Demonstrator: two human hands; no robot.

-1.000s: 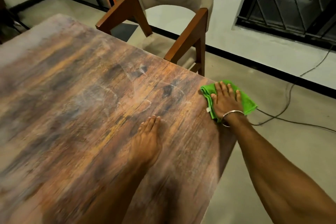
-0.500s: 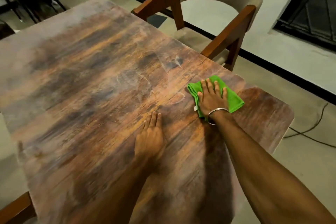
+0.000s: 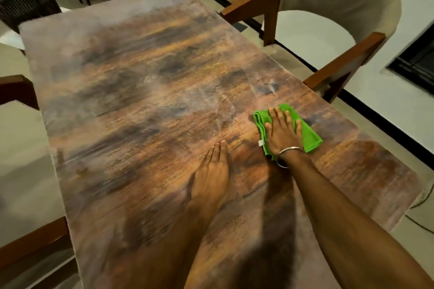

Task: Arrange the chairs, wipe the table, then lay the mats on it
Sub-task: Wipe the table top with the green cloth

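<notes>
A long wooden table (image 3: 141, 91) with faint wipe streaks fills the view. My right hand (image 3: 283, 132), with a metal bangle at the wrist, presses flat on a folded green cloth (image 3: 310, 135) near the table's right edge. My left hand (image 3: 211, 178) lies flat on the bare wood just left of it, fingers together and holding nothing. A beige upholstered chair with wooden arms (image 3: 340, 23) stands at the table's right side. No mats are in view.
Wooden chair arms (image 3: 16, 91) (image 3: 32, 241) show at the table's left side. A dark wicker piece (image 3: 25, 4) and thin metal legs stand beyond the far end. A black cable (image 3: 420, 220) lies on the floor at right, near a dark window frame (image 3: 415, 63).
My right hand has slid the green cloth leftwards from the table's right edge onto the surface. The view has swung left, showing more of the table. My left hand stays planted.
</notes>
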